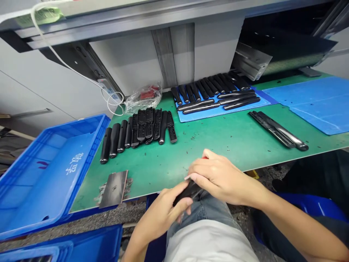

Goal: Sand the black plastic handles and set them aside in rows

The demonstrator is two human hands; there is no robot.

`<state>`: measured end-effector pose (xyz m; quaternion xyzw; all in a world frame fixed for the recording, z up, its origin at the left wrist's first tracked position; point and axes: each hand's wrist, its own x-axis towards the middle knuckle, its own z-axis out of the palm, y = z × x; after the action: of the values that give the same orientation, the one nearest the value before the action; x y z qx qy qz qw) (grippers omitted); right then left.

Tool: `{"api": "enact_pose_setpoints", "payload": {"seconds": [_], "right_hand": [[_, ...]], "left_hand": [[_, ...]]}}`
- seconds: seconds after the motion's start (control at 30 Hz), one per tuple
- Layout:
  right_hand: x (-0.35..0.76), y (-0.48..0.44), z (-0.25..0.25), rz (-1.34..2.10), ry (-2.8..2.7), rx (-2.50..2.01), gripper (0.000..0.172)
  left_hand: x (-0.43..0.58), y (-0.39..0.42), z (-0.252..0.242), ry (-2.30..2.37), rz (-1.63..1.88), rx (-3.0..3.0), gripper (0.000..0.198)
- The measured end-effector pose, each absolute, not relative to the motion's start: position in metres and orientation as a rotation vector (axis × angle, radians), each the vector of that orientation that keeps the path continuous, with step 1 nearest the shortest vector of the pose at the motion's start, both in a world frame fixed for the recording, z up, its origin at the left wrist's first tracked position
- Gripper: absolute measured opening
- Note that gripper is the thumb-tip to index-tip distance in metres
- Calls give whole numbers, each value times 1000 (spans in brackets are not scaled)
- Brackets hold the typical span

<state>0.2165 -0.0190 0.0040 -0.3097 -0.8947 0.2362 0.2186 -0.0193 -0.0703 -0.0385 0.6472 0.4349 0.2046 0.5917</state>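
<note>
In my left hand [170,203] is a black plastic shell [188,193], long and narrow, gripped low over my lap by the table's front edge. My right hand [209,174] closes over the far end of the same shell. A bit of red [205,158] shows behind its fingers, and a pale edge sticks out by the fingertips; the rest of that item is hidden. Similar black shells [148,125] lie in a row on the left of the green table [163,163], some with their ribbed inner side up. Two longer black pieces [278,131] rest side by side on the right.
Behind, a blue mat [196,115] bears several glossy black shells. A plastic bag with red contents [148,94] is at the back. A grey plate [113,189] lies front left, beside a blue crate [54,174]. A metal beam [136,22] crosses overhead; another person's dark clothing shows right.
</note>
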Motion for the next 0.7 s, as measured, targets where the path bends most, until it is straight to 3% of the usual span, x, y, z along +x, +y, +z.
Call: {"api": "enact_pose_setpoints", "payload": {"seconds": [0.13, 0.2, 0.3, 0.4, 0.57, 0.7], "right_hand": [[226, -23, -3, 696, -2287, -863, 32], [228, -25, -9, 607, -1904, -907, 38], [224, -27, -22, 669, -1616, -876, 40], [217, -29, -33, 710, -1745, -796, 46], [212, -15, -33, 364, -1965, -749, 54], [207, 3, -21, -28, -2182, -633, 50]], "left_hand": [[-18, -65, -46, 1045, 590, 1638, 40], [-14, -64, -52, 1108, 890, 1260, 48], [-6, -63, -54, 1088, 1157, 680, 36], [-2, -63, -49, 1022, 1081, 587, 35], [-4, -69, -41, 1006, 981, 704, 52], [-7, -72, -42, 901, 955, 655, 38]]}}
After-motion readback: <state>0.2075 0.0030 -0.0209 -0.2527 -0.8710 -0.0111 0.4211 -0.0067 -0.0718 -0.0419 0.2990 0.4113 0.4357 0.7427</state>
